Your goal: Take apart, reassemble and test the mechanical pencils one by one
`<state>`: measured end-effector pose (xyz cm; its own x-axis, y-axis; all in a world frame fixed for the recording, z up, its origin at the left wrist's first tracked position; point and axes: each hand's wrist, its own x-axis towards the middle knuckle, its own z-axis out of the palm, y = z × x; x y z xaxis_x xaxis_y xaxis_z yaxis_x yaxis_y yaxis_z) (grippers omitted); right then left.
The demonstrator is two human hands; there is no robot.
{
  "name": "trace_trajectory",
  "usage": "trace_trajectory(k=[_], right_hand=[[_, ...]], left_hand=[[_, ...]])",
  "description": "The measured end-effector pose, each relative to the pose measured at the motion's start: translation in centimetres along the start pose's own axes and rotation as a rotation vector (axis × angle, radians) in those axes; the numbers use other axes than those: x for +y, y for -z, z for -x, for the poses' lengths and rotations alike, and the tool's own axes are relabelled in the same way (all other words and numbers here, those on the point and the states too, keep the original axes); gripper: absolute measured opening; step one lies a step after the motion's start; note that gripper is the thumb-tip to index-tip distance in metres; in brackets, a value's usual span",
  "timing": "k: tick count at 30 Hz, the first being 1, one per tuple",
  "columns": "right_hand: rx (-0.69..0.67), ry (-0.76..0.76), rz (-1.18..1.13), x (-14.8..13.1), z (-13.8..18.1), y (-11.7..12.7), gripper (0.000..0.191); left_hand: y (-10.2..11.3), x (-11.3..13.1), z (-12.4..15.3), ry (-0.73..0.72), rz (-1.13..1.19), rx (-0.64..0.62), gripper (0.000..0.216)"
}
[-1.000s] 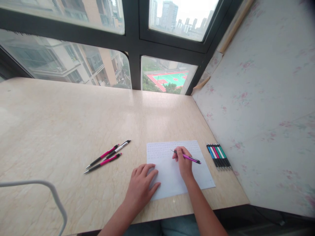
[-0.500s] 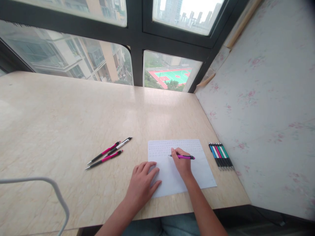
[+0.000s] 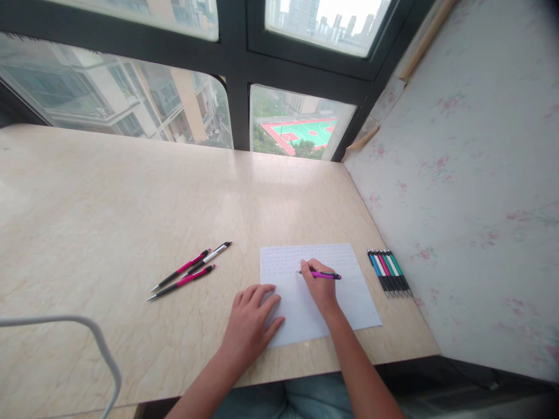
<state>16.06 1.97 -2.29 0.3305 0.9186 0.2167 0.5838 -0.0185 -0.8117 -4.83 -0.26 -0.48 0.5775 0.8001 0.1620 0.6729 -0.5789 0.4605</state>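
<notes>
A white sheet of paper (image 3: 305, 314) lies on the stone-patterned tabletop, with several rows of small handwriting across its upper part. My right hand (image 3: 321, 288) grips a purple pen (image 3: 325, 274) whose tip points left, at the written rows. The hand rests on the paper and hides part of the pen's barrel. My left hand (image 3: 252, 317) lies with fingers spread over the sheet's lower left edge, holding nothing.
To the left lie two pink-and-black pens (image 3: 187, 280) and a white-and-black pen (image 3: 209, 257). Several coloured pens (image 3: 388, 272) line up by the flowered wall (image 3: 463, 203). A grey cable (image 3: 102, 343) curves at lower left. A dark-framed window (image 3: 239, 105) stands behind the tabletop (image 3: 131, 198).
The whole view has shifted slightly, so everything sits a little higher and further left. My right hand still holds the purple pen on the paper; my left hand keeps its place.
</notes>
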Motion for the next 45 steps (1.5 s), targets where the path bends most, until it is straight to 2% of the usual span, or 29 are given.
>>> trace_trajectory(k=[30, 45], right_hand=[[0.022, -0.001, 0.007, -0.43, -0.15, 0.06, 0.043], [0.036, -0.007, -0.006, -0.16, -0.17, -0.19, 0.042]], left_hand=[[0.15, 0.05, -0.05, -0.020, 0.005, 0.024, 0.024], [0.11, 0.06, -0.10, -0.003, 0.001, -0.004, 0.024]])
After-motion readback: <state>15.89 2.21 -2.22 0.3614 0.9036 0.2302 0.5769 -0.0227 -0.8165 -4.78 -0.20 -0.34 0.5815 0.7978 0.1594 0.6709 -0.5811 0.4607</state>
